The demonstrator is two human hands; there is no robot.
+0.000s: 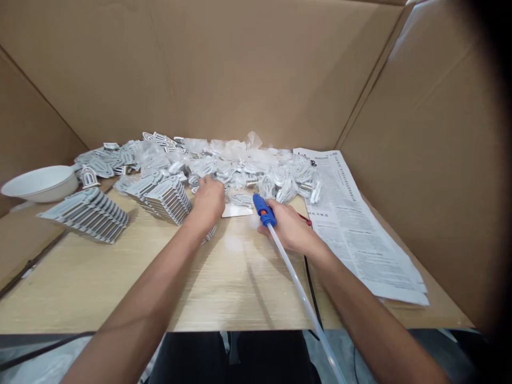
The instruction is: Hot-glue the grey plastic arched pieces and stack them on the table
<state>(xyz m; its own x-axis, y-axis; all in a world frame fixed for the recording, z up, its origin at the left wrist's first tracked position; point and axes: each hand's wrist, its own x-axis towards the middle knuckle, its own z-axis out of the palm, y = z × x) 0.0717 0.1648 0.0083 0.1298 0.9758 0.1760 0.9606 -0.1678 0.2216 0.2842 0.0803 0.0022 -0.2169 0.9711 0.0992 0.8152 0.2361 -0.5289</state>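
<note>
A white bowl [40, 184] is sitting at the far left, showing its white inside. Clear plastic bags [236, 154] are lying along the back of the table [232, 293], holding small grey-and-white pieces [206, 166]. The right hand [290, 224] is gripping a blue glue gun [264, 209] in front of the bags. The left hand [210, 197] is curling its fingers near them, but I can't tell if it's holding anything.

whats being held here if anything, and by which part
The right grip holds the blue glue gun, apparently by its handle, which is hidden. Whether the left grip holds anything cannot be told.
</note>
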